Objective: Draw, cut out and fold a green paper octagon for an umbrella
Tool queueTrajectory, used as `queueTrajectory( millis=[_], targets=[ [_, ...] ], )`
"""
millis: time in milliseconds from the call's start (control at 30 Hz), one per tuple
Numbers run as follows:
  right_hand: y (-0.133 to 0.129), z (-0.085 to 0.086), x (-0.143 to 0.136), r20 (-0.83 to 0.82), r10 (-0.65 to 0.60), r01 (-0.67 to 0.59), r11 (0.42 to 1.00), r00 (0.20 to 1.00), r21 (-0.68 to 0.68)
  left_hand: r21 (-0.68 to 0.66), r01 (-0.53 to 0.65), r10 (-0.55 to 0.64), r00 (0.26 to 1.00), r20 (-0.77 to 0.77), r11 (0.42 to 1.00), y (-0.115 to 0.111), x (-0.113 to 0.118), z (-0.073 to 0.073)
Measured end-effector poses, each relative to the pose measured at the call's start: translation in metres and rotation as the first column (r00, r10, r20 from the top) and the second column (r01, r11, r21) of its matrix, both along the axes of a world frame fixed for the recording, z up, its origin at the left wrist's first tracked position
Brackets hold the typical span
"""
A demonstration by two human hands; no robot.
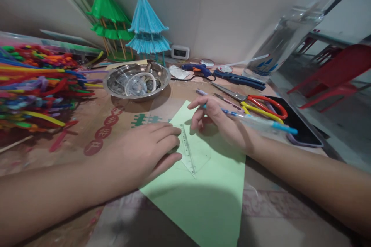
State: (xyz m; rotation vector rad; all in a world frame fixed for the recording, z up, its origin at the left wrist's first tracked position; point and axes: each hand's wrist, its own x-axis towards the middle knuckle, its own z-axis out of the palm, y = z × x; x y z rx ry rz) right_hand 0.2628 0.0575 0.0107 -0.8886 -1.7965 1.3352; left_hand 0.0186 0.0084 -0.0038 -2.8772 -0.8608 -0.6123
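A light green sheet of paper (220,193) lies on the table in front of me, with faint drawn lines on it. On the sheet rests a clear set square (188,156) with ruler markings along its edge. My left hand (150,146) is palm down, its bent fingers together, holding the set square against the paper; part of it is hidden beneath them. Raised over the right part of the sheet, my right hand (216,119) is closed on a pen with a clear, pale blue barrel (255,121). The pen lies slantwise across the hand, above the paper.
Bundles of colourful pipe cleaners (43,88) cover the left. Behind are a steel bowl (111,88), green (107,5) and blue (147,19) pavilion models and a glue gun (197,69). Scissors (268,108), a phone (301,131) and a large bottle (278,42) stand or lie right.
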Motion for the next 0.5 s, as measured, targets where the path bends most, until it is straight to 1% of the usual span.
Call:
queueTrajectory(
  millis=[33, 67, 100, 200, 267, 400, 500],
  targets=[
    [0.0022, -0.0024, 0.0002, 0.004, 0.015, -0.014, 0.998, 1.0, -0.066, 0.0, 0.002, -0.002, 1.0, -0.001, 1.0, -0.0002, -0.0002, 0.0001],
    [0.0043, -0.0036, 0.0006, 0.023, 0.016, -0.014, 0.995, 1.0, -0.102, -0.002, 0.003, -0.003, 1.0, 0.0, 1.0, -0.0006, -0.0004, 0.0001],
    [0.0059, -0.0036, 0.0012, 0.06, 0.005, 0.001, 0.994, 0.998, -0.107, -0.004, 0.001, -0.001, 1.0, 0.001, 1.0, -0.0009, -0.0006, 0.0001],
    [0.0076, -0.0001, 0.0019, 0.182, -0.062, 0.062, 0.998, 0.981, 0.007, -0.017, -0.009, 0.009, 1.0, 0.0, 1.0, -0.0017, -0.0008, -0.0003],
    [0.0066, 0.0019, 0.0011, 0.204, -0.073, 0.059, 0.996, 0.976, 0.07, -0.022, -0.006, 0.006, 1.0, -0.009, 1.0, -0.0016, -0.0006, -0.0005],
    [0.0048, 0.0021, -0.0016, 0.171, -0.069, 0.055, 0.995, 0.983, 0.085, -0.004, 0.007, -0.007, 1.0, -0.016, 1.0, -0.0006, -0.0001, -0.0003],
    [0.0054, 0.0019, -0.0025, 0.189, -0.066, 0.045, 0.992, 0.98, 0.114, 0.011, 0.004, -0.004, 1.0, -0.022, 1.0, 0.0001, -0.0004, -0.0005]
  ],
)
